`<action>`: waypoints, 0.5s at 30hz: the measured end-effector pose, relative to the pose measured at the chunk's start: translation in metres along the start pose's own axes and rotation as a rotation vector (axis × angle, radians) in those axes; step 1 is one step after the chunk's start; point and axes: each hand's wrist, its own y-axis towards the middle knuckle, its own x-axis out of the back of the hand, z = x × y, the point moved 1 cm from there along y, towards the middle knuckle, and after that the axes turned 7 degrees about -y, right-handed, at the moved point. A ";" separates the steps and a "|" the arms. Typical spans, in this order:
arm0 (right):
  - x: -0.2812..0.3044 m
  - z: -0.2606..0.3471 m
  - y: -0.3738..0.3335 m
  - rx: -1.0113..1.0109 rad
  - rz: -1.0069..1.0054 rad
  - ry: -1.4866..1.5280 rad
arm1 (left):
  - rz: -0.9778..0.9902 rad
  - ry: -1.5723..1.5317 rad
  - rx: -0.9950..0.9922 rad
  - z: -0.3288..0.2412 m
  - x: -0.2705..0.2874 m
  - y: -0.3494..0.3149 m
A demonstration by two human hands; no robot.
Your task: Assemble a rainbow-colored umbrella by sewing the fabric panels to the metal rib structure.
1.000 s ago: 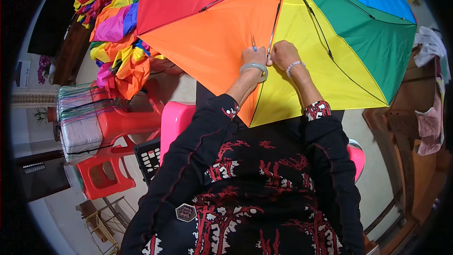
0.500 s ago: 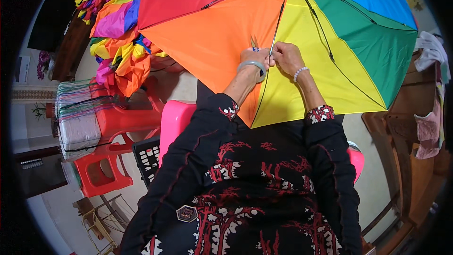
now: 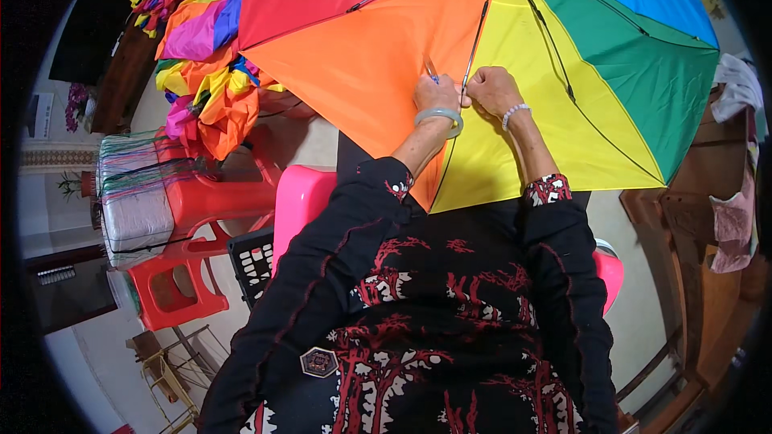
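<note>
An open rainbow umbrella [image 3: 354, 72] lies spread before me, its inside facing up and its near edge over my lap. My left hand [image 3: 437, 95], with a pale bangle at the wrist, is closed at a dark metal rib [image 3: 480, 30] along the seam between the orange and yellow panels. Pointed blades of small thread snips [image 3: 432, 71] stick up out of that hand. Close beside it, on the yellow side, my right hand [image 3: 494, 90] is closed with fingertips pinched near the rib. Whatever those fingertips hold is too small to make out.
Bright folded umbrella cloth [image 3: 209, 56] is heaped at the far left. Below it, red plastic stools [image 3: 173, 293] stand beside a wrapped bundle [image 3: 137, 229] with coloured threads over it. Wooden furniture [image 3: 679, 233] and hanging cloths [image 3: 733, 217] are on the right.
The umbrella has shifted slightly to the right in view. The snips' blades have turned a little above my left hand, and both hands remain close together at the rib.
</note>
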 end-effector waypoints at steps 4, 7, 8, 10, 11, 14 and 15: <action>0.002 0.003 -0.006 0.005 -0.043 0.060 | 0.018 -0.156 0.093 -0.006 0.002 -0.005; 0.003 0.006 -0.010 -0.013 -0.060 0.115 | 0.025 -0.209 0.128 -0.008 0.004 -0.004; 0.003 0.007 -0.011 -0.016 -0.062 0.134 | 0.023 -0.215 0.135 -0.008 0.004 -0.004; 0.004 0.008 -0.013 -0.023 -0.068 0.174 | 0.022 -0.219 0.141 -0.008 0.006 -0.003; 0.004 0.009 -0.014 -0.024 -0.070 0.176 | 0.042 -0.207 0.147 -0.008 0.007 -0.003; 0.007 0.012 -0.018 -0.046 -0.037 0.208 | 0.087 -0.183 0.163 -0.006 0.008 -0.002; 0.006 0.010 -0.018 -0.048 -0.039 0.209 | 0.097 -0.189 0.158 -0.005 0.008 -0.001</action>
